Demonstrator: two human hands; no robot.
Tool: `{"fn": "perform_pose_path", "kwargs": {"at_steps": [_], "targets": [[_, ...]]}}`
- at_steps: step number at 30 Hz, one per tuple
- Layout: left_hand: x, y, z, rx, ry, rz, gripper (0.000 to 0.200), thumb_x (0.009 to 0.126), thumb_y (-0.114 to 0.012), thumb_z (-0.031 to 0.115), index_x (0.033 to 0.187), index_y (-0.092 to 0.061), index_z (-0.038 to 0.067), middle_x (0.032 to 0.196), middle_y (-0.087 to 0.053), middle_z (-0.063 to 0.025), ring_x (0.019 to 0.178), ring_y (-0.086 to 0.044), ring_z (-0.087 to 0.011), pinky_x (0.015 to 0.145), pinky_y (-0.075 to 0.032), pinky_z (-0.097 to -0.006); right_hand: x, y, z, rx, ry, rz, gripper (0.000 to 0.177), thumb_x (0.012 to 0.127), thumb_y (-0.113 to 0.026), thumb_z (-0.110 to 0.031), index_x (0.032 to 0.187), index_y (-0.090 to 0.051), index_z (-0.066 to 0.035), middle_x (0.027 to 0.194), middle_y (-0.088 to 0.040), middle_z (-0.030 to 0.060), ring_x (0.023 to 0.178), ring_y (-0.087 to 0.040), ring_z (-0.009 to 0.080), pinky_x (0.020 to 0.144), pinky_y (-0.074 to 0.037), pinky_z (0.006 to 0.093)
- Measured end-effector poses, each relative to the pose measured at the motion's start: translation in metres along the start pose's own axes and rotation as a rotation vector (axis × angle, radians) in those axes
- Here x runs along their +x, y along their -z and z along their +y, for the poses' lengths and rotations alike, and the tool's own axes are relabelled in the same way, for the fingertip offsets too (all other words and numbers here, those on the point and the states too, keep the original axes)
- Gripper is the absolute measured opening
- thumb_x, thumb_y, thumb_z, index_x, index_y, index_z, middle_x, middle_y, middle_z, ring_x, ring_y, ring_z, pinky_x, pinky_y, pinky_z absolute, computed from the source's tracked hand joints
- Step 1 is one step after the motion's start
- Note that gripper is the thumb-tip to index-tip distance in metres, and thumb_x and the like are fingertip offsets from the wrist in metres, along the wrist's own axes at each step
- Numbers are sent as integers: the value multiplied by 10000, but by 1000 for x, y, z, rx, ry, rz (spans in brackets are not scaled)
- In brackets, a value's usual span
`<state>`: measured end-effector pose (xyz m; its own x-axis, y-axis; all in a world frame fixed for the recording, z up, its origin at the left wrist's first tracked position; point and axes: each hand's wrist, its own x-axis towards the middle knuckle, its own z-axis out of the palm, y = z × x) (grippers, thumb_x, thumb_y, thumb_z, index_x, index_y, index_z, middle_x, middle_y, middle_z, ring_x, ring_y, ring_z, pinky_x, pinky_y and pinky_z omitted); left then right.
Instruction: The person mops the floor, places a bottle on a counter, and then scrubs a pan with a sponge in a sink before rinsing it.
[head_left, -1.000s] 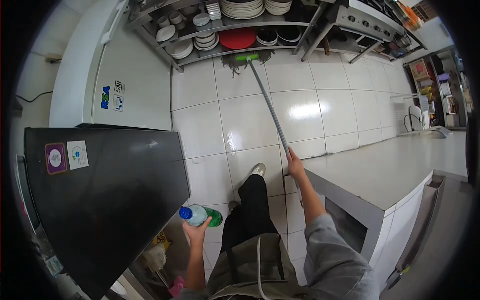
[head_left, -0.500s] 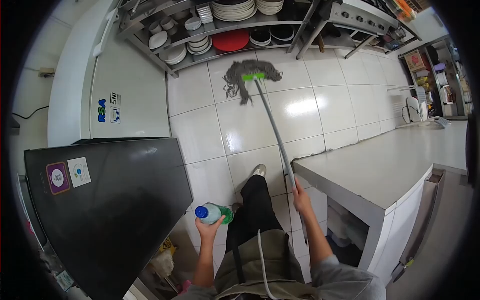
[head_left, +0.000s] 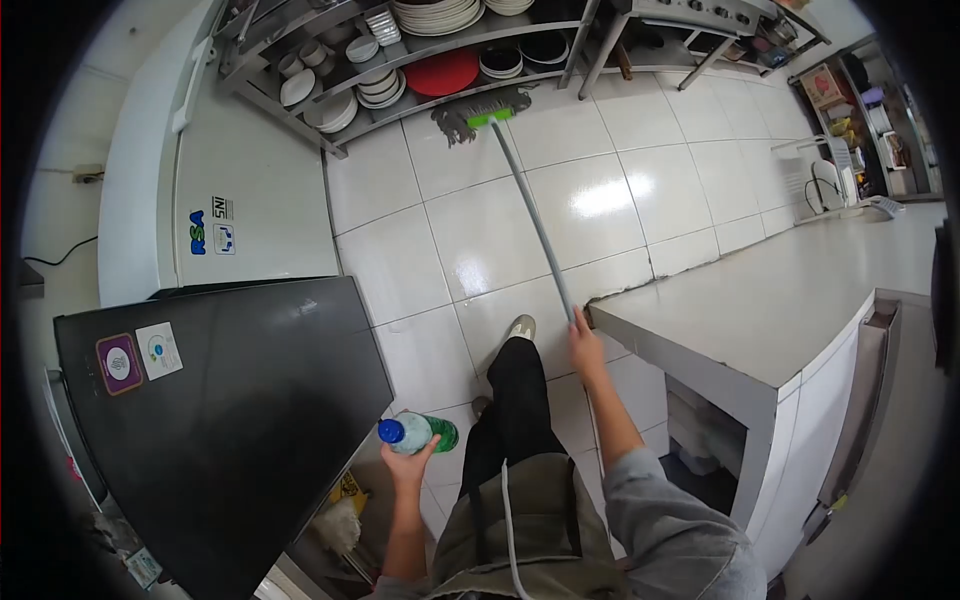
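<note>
My right hand [head_left: 587,345] is closed around the grey handle of a mop [head_left: 537,222]. The mop's green clamp and dark grey strands lie on the tiles at the foot of the metal shelf, partly under its lower edge. In my left hand [head_left: 410,462] is a plastic bottle [head_left: 422,432] with a blue cap and green lower part, held tilted beside my leg, near the dark fridge corner. The fingers of that hand wrap the bottle from below and the side.
White tiled floor [head_left: 390,265] stretches ahead. A dark fridge [head_left: 230,400] and a pale fridge [head_left: 265,180] stand on the left. A metal shelf [head_left: 385,130] holds plates and a red tray [head_left: 442,73]. A counter [head_left: 740,320] juts in from the right; a stove [head_left: 690,14] stands at the back.
The mop head has slid forward and slightly left, reaching the shelf's lower edge. My right hand has moved forward with the handle. The bottle remains in my left hand.
</note>
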<state>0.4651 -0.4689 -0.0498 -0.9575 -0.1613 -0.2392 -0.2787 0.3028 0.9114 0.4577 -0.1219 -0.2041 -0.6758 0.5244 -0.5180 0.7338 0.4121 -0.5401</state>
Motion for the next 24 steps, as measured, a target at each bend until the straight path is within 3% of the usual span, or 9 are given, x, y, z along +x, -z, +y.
{"fn": "perform_pose_path", "kwargs": {"at_steps": [3, 5, 8, 11, 15, 20, 21, 23, 24], "targets": [[-2, 6, 5, -10, -10, -57, 569, 547, -818, 41, 1037, -544, -46, 992, -581, -98, 870, -570, -168, 785, -473, -301, -82, 57, 34, -62, -125, -61, 433, 902, -412, -293, 1328, -343, -318, 726, -590, 201, 681, -582, 371, 631, -447, 428], [-3, 3, 5, -35, 5, -62, 574, 549, -815, 36, 1045, -540, -45, 1006, -580, -101, 875, -569, -165, 790, -473, -303, -140, 88, 55, -75, -147, -112, 445, 913, -415, -267, 1346, -338, -195, 1167, -536, 185, 1059, -535, 319, 863, -424, 353], [-2, -3, -1, -65, 36, -87, 555, 553, -811, 33, 1034, -548, -45, 998, -586, -99, 878, -572, -165, 793, -474, -305, -239, 108, 88, 12, -102, -99, 434, 910, -409, -230, 1332, -359, -147, 1261, -468, 166, 1142, -470, 315, 923, -395, 342], [-1, -9, -14, -6, 50, -114, 534, 553, -810, 30, 1017, -558, -45, 992, -592, -98, 877, -575, -163, 791, -476, -302, -312, 111, 82, -45, -168, -73, 456, 905, -429, -234, 1348, -343, -175, 1093, -575, 204, 915, -607, 318, 774, -462, 360], [4, -24, -16, 62, 73, -219, 665, 555, -822, 44, 1111, -466, -45, 1088, -531, -135, 978, -535, -202, 869, -439, -335, -287, 109, 31, 166, -606, -245, 459, 915, -424, -225, 1362, -322, -234, 787, -619, 129, 564, -531, 171, 596, -460, 302], [3, -34, -11, 24, 23, -240, 699, 547, -825, 39, 1126, -444, -48, 1119, -527, -139, 989, -532, -208, 873, -438, -335, -160, 80, 13, 290, -308, -175, 459, 924, -411, -230, 1369, -309, -268, 550, -366, -24, 423, -396, 77, 384, -362, 240], [4, -32, -12, 23, -1, -245, 704, 545, -825, 36, 1128, -440, -49, 1128, -526, -139, 989, -532, -209, 874, -438, -336, -119, 46, 57, 285, 56, -14, 458, 924, -396, -222, 1371, -308, -258, 541, -345, -29, 411, -379, 65, 365, -345, 236], [6, -30, -12, 28, 23, -246, 706, 541, -825, 32, 1127, -440, -48, 1136, -524, -141, 990, -531, -208, 874, -439, -337, -41, 46, 29, 164, 230, 95, 457, 910, -387, -202, 1362, -322, -197, 969, -618, 168, 886, -604, 256, 748, -465, 336], [7, -29, -12, 27, 49, -242, 707, 537, -826, 28, 1126, -440, -47, 1144, -522, -142, 990, -531, -207, 873, -440, -338, -10, 57, 1, 208, 123, -6, 447, 905, -406, -192, 1341, -344, -116, 1222, -493, 206, 1116, -498, 308, 919, -378, 323]]}}
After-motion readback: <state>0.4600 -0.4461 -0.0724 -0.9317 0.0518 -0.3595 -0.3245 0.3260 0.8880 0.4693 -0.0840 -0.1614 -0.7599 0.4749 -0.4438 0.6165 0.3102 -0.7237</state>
